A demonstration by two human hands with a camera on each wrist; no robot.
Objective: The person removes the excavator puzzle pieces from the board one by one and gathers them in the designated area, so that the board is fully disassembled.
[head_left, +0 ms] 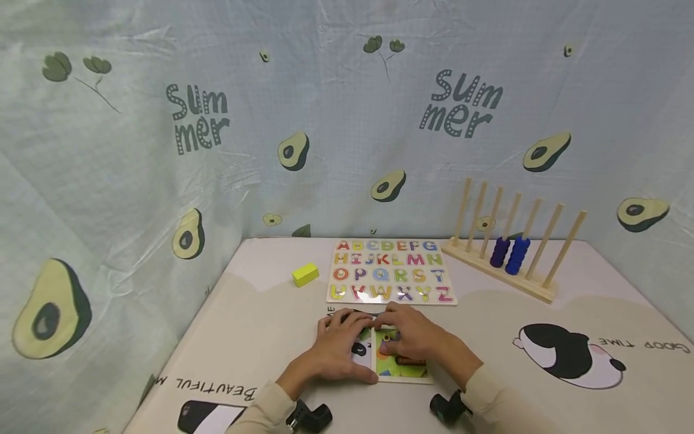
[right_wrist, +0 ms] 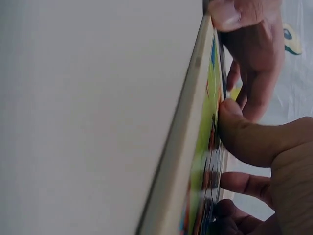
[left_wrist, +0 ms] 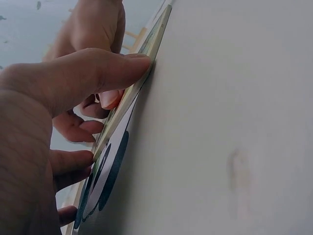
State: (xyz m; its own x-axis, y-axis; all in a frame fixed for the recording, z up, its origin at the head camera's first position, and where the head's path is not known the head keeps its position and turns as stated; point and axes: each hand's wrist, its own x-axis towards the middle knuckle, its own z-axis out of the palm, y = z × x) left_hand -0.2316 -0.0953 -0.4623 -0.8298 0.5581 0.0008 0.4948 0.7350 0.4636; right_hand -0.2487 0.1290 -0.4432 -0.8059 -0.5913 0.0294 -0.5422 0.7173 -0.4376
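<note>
A small picture puzzle board (head_left: 403,369) with a pale wooden rim and a bright green scene lies on the table in front of the person. My left hand (head_left: 337,349) spans its left edge, thumb at the near corner and fingers toward the far end. In the left wrist view that thumb (left_wrist: 122,68) lies against the wooden edge. My right hand (head_left: 414,331) is bent over the board, fingers at the far edge. The right thumb (right_wrist: 239,127) presses on the picture in the right wrist view. The hand covers part of the picture.
Behind the hands lies an alphabet board (head_left: 391,271) with coloured letters. A yellow block (head_left: 305,275) sits to its left. At the back right stands a wooden peg rack (head_left: 499,271) with purple and blue beads on two pegs. The tablecloth (head_left: 260,337) has printed animals and words.
</note>
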